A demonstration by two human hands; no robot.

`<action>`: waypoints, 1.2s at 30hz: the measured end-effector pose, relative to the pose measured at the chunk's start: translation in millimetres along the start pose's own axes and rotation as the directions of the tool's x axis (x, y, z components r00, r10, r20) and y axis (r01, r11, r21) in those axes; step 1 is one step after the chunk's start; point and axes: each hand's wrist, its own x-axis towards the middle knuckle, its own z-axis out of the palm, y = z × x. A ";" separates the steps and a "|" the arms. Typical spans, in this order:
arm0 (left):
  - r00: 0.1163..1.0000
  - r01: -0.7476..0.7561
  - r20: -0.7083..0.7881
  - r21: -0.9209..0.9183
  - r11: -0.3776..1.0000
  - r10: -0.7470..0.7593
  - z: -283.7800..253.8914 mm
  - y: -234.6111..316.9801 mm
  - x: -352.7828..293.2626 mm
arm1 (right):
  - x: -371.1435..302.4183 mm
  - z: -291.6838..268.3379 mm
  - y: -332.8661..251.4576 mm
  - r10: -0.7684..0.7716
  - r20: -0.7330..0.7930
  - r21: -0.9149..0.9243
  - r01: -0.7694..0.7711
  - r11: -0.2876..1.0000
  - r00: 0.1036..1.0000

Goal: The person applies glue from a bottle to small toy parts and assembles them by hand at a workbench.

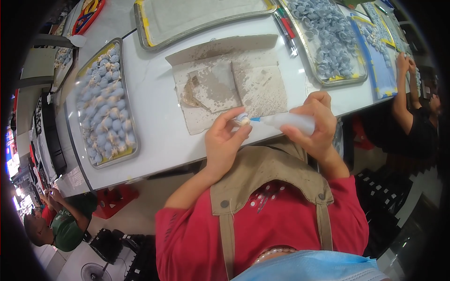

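Observation:
My left hand (pixel 223 139) pinches a small pale blue and cream piece (pixel 243 118) between thumb and fingertips. My right hand (pixel 317 122) is wrapped round a white squeeze bottle (pixel 286 122) tipped on its side. The bottle's blue nozzle (pixel 255 119) points left and meets or nearly meets the small piece; I cannot tell if they touch. Beneath and beyond both hands lies a stained, folded cardboard sheet (pixel 262 93) on the white table.
At left stands a metal tray (pixel 137 151) of blue and cream pieces. Another tray (pixel 323 83) at right holds grey-blue cup-shaped pieces, with pens (pixel 287 29) beside it. A paper-lined tray (pixel 206 21) lies at the back. Co-workers sit at far left (pixel 70 225) and far right (pixel 408 112).

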 end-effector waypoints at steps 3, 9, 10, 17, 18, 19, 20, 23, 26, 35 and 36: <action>1.000 -0.004 0.002 -0.001 1.000 0.004 -0.1 -0.7 -0.1 | 0.7 1.1 0.1 -0.013 0.011 -0.009 0.013 1.000 1.000; 1.000 -0.001 -0.004 -0.014 1.000 0.001 0.8 -0.5 0.2 | 0.3 1.1 1.7 0.008 -0.003 -0.009 -0.008 1.000 1.000; 1.000 -0.002 -0.011 -0.039 0.999 0.001 0.8 -1.6 0.6 | 0.4 0.5 1.6 0.016 -0.010 0.000 -0.016 1.000 1.000; 1.000 -0.007 -0.020 -0.085 0.996 0.005 2.1 -5.3 2.3 | 0.7 -3.7 4.9 0.036 -0.012 -0.001 -0.036 0.999 0.999; 1.000 -0.001 -0.019 -0.081 0.997 -0.001 2.1 -5.3 2.2 | 0.9 -3.4 5.4 0.030 -0.011 -0.005 -0.030 1.000 1.000; 1.000 0.006 -0.019 -0.078 0.997 -0.008 2.1 -5.3 2.2 | 1.0 -3.0 5.8 0.023 -0.010 -0.009 -0.023 1.000 1.000; 1.000 0.008 -0.017 -0.076 0.997 -0.009 2.3 -5.4 2.4 | 1.2 -2.7 6.3 0.025 -0.011 -0.010 -0.025 1.000 1.000; 1.000 0.017 -0.021 -0.082 0.996 -0.019 2.1 -4.8 2.8 | 1.4 -1.7 7.3 0.017 -0.007 -0.015 -0.017 1.000 1.000; 1.000 0.012 -0.020 -0.076 0.997 -0.014 0.2 -3.4 2.8 | 0.1 -2.2 10.0 0.041 0.013 -0.001 -0.041 0.999 0.999; 0.999 0.045 0.032 -0.207 0.977 -0.039 -6.8 -7.7 3.4 | 7.6 49.5 53.4 0.225 -0.069 0.086 -0.219 0.972 0.972; 0.996 0.039 0.082 -0.195 0.980 -0.023 -8.4 -9.8 3.3 | 8.2 55.4 55.5 0.263 -0.046 0.070 -0.260 0.963 0.964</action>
